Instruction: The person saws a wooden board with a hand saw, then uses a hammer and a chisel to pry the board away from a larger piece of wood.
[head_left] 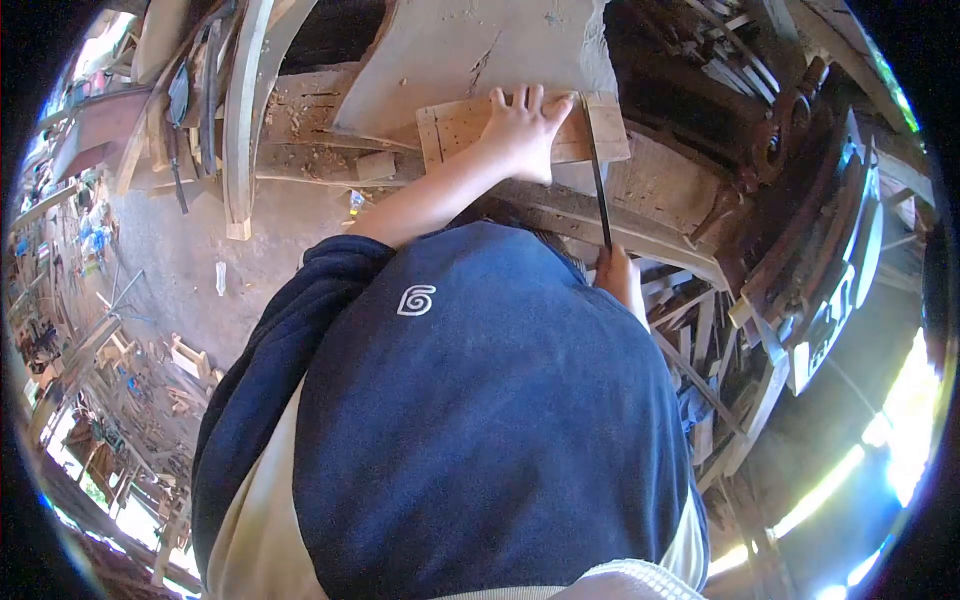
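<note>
My left hand (527, 133) lies on a short flat wooden board (455, 130), its fingers spread and pressing on the top face. The board rests across the workbench at the upper middle and has small dark marks on its left part. Low on the right, my right hand (617, 274) is closed around the near end of a saw (599, 190). The saw's blade shows edge-on as a thin dark strip, crossing the board close to its right end, just right of my left thumb. My body hides part of the right arm, and the saw's handle is mostly covered.
A wide pale slab (480, 50) lies behind the board. Wood shavings and a small offcut (377, 166) are on the bench (330, 160). A dark metal clamp-like tool (770, 140) stands right, near stacked timber (840, 270). Long planks (243, 120) lean left; a clear bottle (221, 278) lies on the floor.
</note>
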